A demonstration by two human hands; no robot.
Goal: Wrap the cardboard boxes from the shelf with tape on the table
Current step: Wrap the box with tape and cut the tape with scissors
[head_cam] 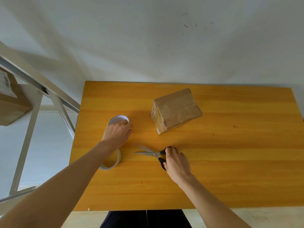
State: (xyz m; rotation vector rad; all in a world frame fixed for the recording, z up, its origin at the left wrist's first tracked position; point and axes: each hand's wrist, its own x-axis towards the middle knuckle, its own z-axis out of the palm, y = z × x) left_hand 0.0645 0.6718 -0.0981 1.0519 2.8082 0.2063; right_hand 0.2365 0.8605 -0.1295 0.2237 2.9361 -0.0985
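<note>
A brown cardboard box (pixel 176 110) with clear tape on its faces sits on the orange wooden table (pixel 230 162), toward the back. My left hand (pixel 117 133) lies over a roll of tape with a white core (pixel 118 119), fingers curled on it. A second, thin clear tape roll (pixel 113 162) lies just under my left forearm. My right hand (pixel 176 162) grips the black handles of a pair of scissors (pixel 148 153), whose blades lie partly apart on the table and point left.
A grey metal shelf frame (pixel 54 97) stands left of the table. On it sits another cardboard box with a shipping label (pixel 11 99). A white wall runs behind the table. My dark trousers show below the front edge.
</note>
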